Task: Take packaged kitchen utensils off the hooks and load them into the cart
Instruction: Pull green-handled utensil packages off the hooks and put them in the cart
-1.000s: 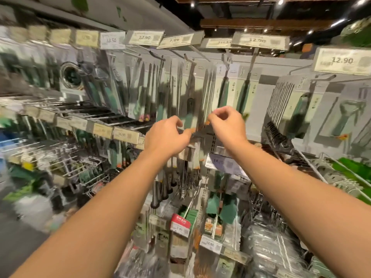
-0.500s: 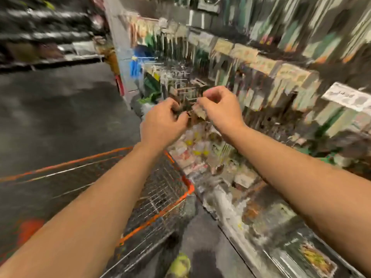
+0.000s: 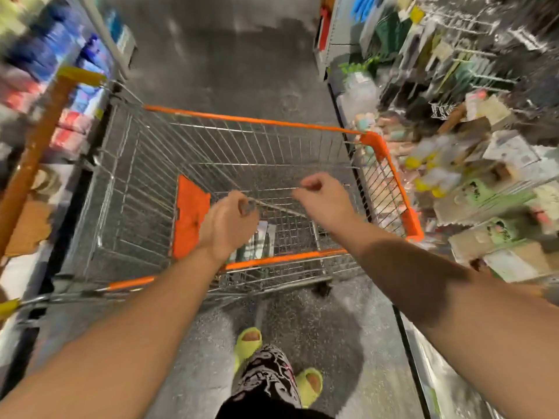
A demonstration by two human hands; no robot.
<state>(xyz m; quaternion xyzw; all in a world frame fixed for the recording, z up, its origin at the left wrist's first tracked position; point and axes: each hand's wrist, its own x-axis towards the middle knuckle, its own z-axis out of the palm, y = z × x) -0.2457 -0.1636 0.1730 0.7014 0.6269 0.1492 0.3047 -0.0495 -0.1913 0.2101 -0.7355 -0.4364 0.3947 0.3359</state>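
Both arms reach out over the silver wire shopping cart with the orange plastic rim (image 3: 254, 120), so that what they carry can fall straight into the basket and not on the grey floor. The left hand (image 3: 225, 225) has its fingers curled around one end of a thin, long, pale packaged utensil (image 3: 273, 207), which runs across to the right hand (image 3: 322, 199). There the fingers are also curled, and they seem to pinch the other end. The picture is blurred, so I cannot say what kind of utensil it is; I see only a narrow, light strip between the two fists. It hangs above the inside of the cart, near the person's side. Lower, on the cart bottom under the left hand, lie flat packages with green and white cards (image 3: 257, 241), probably utensils loaded already. To the right stands the shelf rack with hanging goods (image 3: 472, 74), very blurred. I judge that the release comes next.
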